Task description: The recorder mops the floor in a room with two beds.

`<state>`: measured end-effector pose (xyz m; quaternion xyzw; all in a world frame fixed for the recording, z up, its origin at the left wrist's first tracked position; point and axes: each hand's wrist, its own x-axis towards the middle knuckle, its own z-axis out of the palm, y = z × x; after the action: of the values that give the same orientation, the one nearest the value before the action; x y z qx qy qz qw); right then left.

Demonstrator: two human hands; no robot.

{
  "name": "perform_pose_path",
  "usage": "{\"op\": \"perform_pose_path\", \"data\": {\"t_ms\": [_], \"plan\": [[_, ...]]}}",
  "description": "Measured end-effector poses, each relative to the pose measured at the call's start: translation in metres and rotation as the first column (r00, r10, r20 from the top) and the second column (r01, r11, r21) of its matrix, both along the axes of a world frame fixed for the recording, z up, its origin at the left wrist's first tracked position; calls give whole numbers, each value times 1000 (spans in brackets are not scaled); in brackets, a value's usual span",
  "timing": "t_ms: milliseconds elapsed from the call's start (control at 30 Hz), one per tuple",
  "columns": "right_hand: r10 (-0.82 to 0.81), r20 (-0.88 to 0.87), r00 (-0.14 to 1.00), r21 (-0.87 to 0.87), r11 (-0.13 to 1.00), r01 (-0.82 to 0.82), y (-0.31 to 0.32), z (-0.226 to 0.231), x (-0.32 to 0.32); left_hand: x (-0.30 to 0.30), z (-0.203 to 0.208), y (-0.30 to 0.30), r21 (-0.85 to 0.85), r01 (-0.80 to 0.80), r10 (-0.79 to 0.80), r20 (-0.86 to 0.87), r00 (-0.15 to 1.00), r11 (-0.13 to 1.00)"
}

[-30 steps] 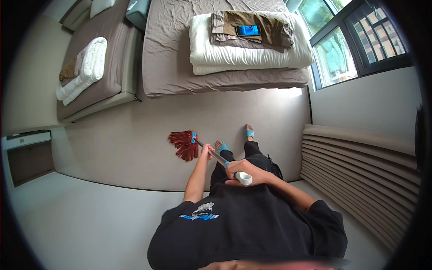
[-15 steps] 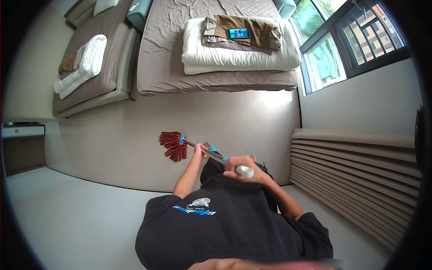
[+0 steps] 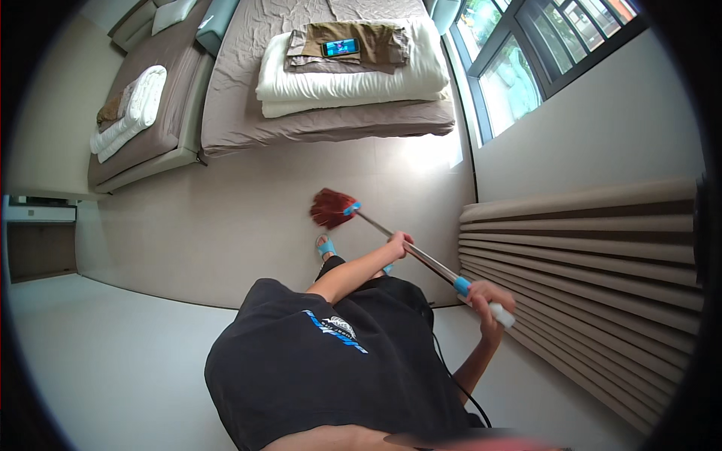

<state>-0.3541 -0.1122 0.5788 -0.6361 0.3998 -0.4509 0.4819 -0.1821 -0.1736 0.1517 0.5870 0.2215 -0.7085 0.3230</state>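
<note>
Just off ctr twd 10 o'clock: red mop head [image 3: 331, 209] at floor [image 3: 233, 233] level, strands blurred, blue clamp [image 3: 352, 208] on its 3 o'clock side. Metal shaft [image 3: 432, 263] runs from clamp out twd 4 o'clock, past blue collar [image 3: 462, 286], to white end grip [image 3: 502, 315]. Both hands on mop: L hand [image 3: 401, 243], close to ctr at abt 4, wrapped round shaft below collar; R hand [image 3: 490, 298], farther out at 4, closed round upper end betw. collar & white grip, slightly blurred. Blue slipper [image 3: 326, 246] on one foot, approx. 8 o'clock, near strands; 2nd slipper [image 3: 387, 268] mostly hidden behind L arm. Black T-shirt [image 3: 293, 383] fills 6–7; black cable [image 3: 460, 384] hangs at 5. Large bed [image 3: 241, 113] at 11–12, w/ folded white quilt [image 3: 353, 94] at 12, brown cloth [image 3: 385, 45] atop it, & lit phone [image 3: 341, 47] lying on cloth. Second bed [image 3: 169, 120] at 10, also w/ white quilt + brown cloth. Window [image 3: 508, 79] btwn 1 & 2, bright reflection on floor below it. Pleated beige curtain [image 3: 579, 259] at 3–4, R hand just beside it in view; actual gap: can't tell.
</note>
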Motion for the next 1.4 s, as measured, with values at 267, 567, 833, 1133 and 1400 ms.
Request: {"op": "perform_pose_path", "data": {"t_ms": [267,567,833,1133,1400], "plan": [[-395,-31,918,-262,890,374,49,12,-90,-160,72,-3,-305,352,-424,-216,879,885],[-664,227,713,-269,661,701,55,-57,-152,-183,15,27,-233,586,-607,-22,795,776],[-515,326,793,-92,817,569,16,-146,-59,-5,-20,64,-166,389,-391,23,920,906],[552,74,831,4,833,-554,-18,-148,253,303,-40,209,-129,-304,317,101,943,944],[920,94,382,-88,390,-917,125,-125,413,420,-91,420,-251,-676,702,19,712,693]]}}
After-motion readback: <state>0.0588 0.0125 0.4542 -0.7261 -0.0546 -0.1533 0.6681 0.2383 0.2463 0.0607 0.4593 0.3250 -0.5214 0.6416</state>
